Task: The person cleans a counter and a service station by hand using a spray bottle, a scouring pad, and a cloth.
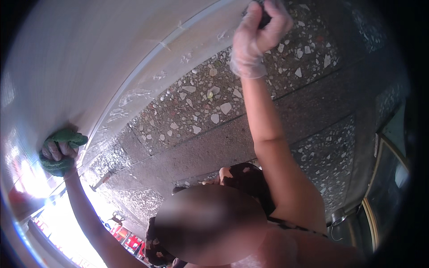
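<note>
My left hand (58,150) grips a green cloth (63,135), folded around the fingers, and presses it against a smooth, shiny metal panel (77,67). My right hand (263,30), in a clear plastic glove, is stretched far forward. Its fingers close around a dark scouring pad or similar wad (264,16), partly hidden and blurred by the picture's top edge. That hand is beside the lower part of the panel, where whitish streaks like suds (134,97) lie below a long pale ridge (134,72).
Terrazzo floor (214,107) with pale stone chips and plain bands runs below the panel. A tool with a light handle (104,179) lies on it near the bright opening at left. Red items (134,243) are at lower left. A framed dark panel (385,187) stands at right.
</note>
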Tool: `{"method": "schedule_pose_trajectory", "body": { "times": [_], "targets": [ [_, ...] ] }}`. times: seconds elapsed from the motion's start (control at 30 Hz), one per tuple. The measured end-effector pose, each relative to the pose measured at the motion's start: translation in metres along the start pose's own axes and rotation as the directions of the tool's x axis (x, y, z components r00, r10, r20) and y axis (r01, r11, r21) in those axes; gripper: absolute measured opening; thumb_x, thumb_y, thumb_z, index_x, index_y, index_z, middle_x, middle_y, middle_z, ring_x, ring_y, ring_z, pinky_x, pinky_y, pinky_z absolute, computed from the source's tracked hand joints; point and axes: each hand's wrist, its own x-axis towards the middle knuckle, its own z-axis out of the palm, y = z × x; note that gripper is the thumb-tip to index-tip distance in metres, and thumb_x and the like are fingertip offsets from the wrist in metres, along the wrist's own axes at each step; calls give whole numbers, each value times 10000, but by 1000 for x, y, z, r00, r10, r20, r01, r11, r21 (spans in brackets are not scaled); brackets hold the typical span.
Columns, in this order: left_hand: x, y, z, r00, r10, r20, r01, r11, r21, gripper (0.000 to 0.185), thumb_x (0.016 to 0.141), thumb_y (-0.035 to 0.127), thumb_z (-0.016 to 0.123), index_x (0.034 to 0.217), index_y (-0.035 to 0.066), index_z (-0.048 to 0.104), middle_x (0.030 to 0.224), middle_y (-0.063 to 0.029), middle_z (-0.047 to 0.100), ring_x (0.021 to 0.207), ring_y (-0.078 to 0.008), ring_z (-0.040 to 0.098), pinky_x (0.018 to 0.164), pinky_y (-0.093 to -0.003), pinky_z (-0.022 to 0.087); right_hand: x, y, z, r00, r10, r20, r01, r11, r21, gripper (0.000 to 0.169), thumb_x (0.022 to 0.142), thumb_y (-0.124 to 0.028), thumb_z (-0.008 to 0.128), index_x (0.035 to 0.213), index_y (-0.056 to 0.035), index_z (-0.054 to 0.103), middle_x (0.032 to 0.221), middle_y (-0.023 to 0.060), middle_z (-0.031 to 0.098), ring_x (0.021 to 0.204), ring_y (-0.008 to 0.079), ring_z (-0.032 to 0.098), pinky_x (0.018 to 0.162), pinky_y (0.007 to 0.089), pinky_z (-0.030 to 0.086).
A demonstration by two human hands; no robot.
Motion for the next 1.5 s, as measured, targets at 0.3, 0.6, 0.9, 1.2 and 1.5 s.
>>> {"method": "schedule_pose_trajectory", "body": {
  "times": [0.3, 0.6, 0.9, 1.2, 1.5],
  "targets": [
    [-33, -31, -3, 986, 150, 74, -153, 987, 42, 387, 972, 412, 538, 1279, 178, 571, 1261, -63, 595, 1073, -315, 635, 903, -455, 551, -12, -10, 0, 990, -58, 128, 58, 998, 2, 209, 877, 92, 549, 965, -96, 568, 879, 20, 521, 693, 101, 505, 584, 284, 421],
    [-22, -32, -5, 993, 90, 82, -93, 995, 27, 404, 966, 427, 553, 1294, 192, 568, 1324, -59, 550, 1094, -314, 628, 898, -448, 551, -33, -46, 10, 969, -132, 208, 136, 991, -2, 189, 865, 62, 596, 933, -112, 573, 947, 37, 565, 665, 111, 523, 588, 220, 428],
    [-10, -27, 2, 993, 90, 75, -91, 996, 4, 422, 960, 443, 568, 1310, 207, 565, 1387, -55, 505, 1114, -314, 622, 894, -440, 551, -98, -76, 41, 909, 67, 411, -143, 977, 156, 197, 880, -16, 524, 759, -162, 579, 569, -19, 515, 483, 76, 484, 410, 214, 399],
    [-5, -27, 6, 994, 77, 74, -76, 997, -14, 441, 953, 458, 582, 1325, 221, 562, 1450, -51, 461, 1134, -313, 615, 889, -433, 551, 1, 14, -4, 997, -36, -66, 27, 991, -133, 117, 908, 4, 548, 994, -71, 523, 940, 55, 488, 806, 125, 492, 688, 309, 423],
    [-3, -21, 5, 993, 85, 78, -83, 996, -31, 450, 948, 472, 596, 1325, 229, 568, 1503, -48, 422, 1148, -315, 611, 881, -430, 551, -6, -21, 5, 989, 145, 11, -143, 984, -104, 108, 917, -35, 607, 1016, -77, 600, 1081, 90, 525, 927, 214, 501, 819, 348, 441]
  ]
}}
